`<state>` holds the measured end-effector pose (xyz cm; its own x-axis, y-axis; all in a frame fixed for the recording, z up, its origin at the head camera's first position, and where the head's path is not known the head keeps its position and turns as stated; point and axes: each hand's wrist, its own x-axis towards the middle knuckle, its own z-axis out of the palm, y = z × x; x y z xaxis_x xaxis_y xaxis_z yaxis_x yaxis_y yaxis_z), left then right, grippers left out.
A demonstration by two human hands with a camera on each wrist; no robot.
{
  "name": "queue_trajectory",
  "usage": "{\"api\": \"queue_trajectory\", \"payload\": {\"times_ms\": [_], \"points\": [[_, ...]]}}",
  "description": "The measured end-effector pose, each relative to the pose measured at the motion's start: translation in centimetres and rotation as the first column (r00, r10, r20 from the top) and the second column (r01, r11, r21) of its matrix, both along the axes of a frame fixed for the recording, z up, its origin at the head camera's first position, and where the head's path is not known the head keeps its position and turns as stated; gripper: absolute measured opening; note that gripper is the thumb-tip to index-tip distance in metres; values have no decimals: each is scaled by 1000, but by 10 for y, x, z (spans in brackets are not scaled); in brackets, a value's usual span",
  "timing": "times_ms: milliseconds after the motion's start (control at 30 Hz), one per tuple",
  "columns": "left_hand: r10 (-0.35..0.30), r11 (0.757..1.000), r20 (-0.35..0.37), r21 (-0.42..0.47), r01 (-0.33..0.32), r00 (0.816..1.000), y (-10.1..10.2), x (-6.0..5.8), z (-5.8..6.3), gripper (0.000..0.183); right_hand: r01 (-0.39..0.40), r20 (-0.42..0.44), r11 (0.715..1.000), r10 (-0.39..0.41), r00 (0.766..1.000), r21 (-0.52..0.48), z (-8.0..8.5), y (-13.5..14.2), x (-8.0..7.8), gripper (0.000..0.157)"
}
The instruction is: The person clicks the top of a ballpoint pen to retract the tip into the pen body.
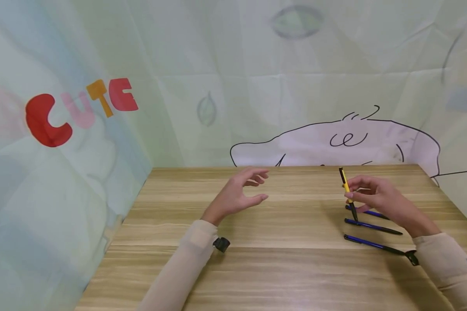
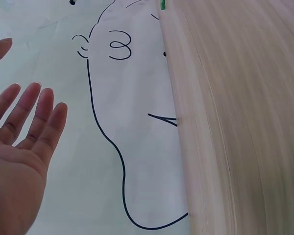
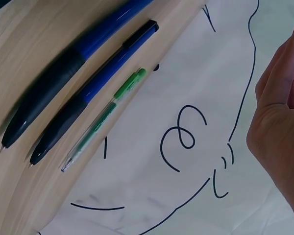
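Note:
My right hand [image 1: 381, 196] pinches a yellow and black pen [image 1: 347, 185] between thumb and fingers, holding it tilted above the table. Below and beside that hand lie blue and black pens: a far one [image 1: 377, 214] partly covered by the hand, a middle one [image 1: 373, 226] and a near one [image 1: 373, 245]. A green clear-barrelled pen [image 3: 105, 117] lies beyond two blue pens in the right wrist view; in the head view the right hand seems to hide it. My left hand [image 1: 239, 192] hovers over the table's left half, thumb and fingers apart, with nothing in it.
The wood-grain table [image 1: 288, 268] ends at a back edge against a printed cloth [image 1: 218, 108] with a cartoon drawing. Another cloth side with red, pink and orange letters [image 1: 97, 97] hangs at the left. Small black devices [image 1: 222, 244] sit at both wrists.

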<state>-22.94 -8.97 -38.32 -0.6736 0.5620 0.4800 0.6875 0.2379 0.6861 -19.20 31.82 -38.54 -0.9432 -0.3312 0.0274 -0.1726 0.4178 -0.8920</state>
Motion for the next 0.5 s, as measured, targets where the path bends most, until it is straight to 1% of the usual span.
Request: {"api": "queue_trajectory", "payload": {"times_ms": [267, 500], "points": [[-8, 1000, -22, -13, 8, 1000, 7, -1, 0, 64, 1, -2, 999, -1, 1000, -47, 1, -8, 3, 27], [-13, 1000, -22, -24, 13, 1000, 14, 0, 2, 64, 11, -2, 996, -11, 1000, -92, 3, -15, 7, 25]]}}
